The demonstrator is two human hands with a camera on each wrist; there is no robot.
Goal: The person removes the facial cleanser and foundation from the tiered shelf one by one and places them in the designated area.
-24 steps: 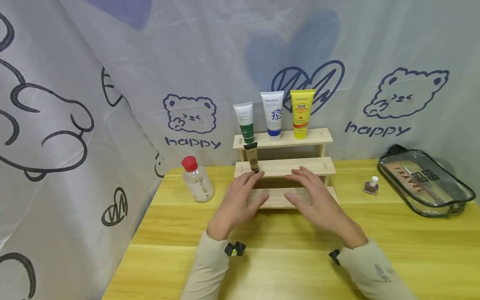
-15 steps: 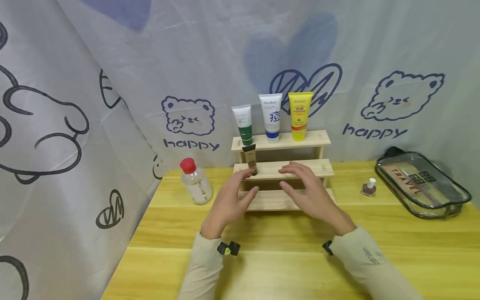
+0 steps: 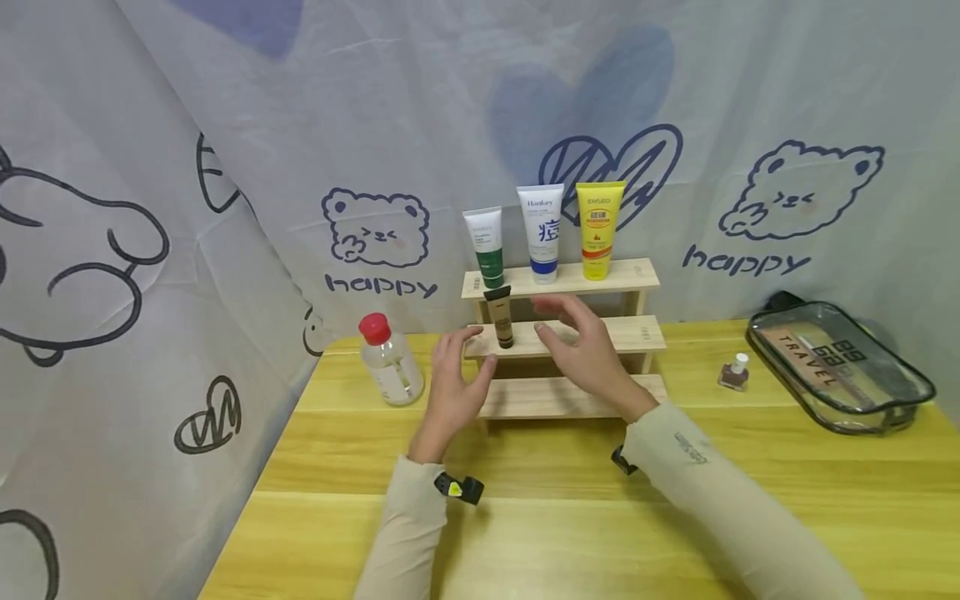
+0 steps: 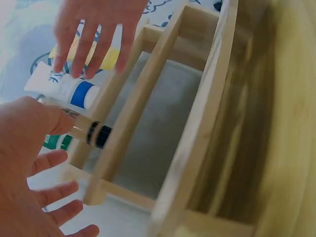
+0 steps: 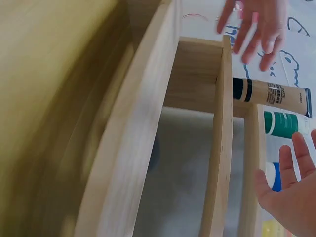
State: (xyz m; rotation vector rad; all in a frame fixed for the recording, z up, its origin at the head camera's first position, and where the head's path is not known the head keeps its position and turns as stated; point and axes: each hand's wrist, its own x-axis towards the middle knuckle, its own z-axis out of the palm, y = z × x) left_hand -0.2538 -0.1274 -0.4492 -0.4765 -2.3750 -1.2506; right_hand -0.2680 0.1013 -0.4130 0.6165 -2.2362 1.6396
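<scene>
A small beige tube with a dark cap stands cap-down near the left end of the middle step of a wooden tiered stand. Just left of it is my left hand, fingers spread and thumb apart, holding nothing. To the tube's right, over the middle step, hovers my right hand with loosely bent fingers and nothing in them. Behind, on the top step, three larger tubes stand in a row: a white-and-green tube, a white-and-blue tube and a yellow tube.
A clear bottle with a red cap stands left of the stand. On the right are a small nail polish bottle with a white cap and a clear travel pouch. A printed curtain hangs behind the wooden table.
My right hand has moved left and farther in, nearer the small beige tube. My left hand has drawn slightly left, and the tube now shows whole between the hands.
</scene>
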